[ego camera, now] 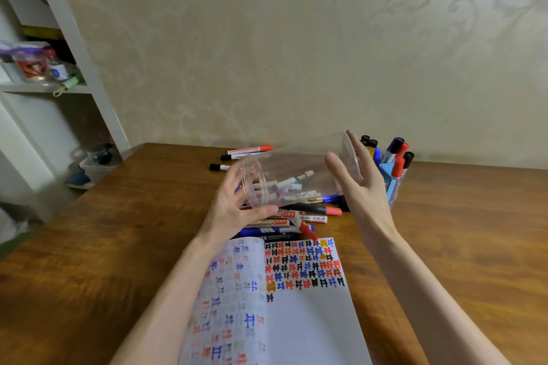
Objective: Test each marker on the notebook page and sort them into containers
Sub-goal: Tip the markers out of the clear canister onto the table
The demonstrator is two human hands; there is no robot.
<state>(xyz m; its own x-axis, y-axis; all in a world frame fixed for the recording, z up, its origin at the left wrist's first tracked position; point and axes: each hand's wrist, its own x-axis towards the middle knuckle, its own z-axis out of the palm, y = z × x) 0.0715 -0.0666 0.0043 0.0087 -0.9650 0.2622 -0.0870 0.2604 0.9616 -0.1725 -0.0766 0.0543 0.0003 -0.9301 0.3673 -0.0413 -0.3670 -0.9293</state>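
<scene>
Centre frame: left hand (234, 212) grips a tipped clear tub (296, 164), right hand (360, 187) flat against its other end. Notebook (311, 323) half filled; many loose markers (308, 218) below likely await sorting.

Body in view: two hands, two forearms.
- Left hand (234, 210): bare, long slim fingers, outline softened by motion blur.
- Right hand (358, 184): bare, long slim fingers, sharper outline, narrow wrist.
- Nails on both: too blurred to read.
- Left forearm (166, 299): bare to lower frame edge, slender.
- Right forearm (430, 290): bare likewise, slender.
- Wide-angle lens stretches both forearms, widening toward frame bottom.
</scene>
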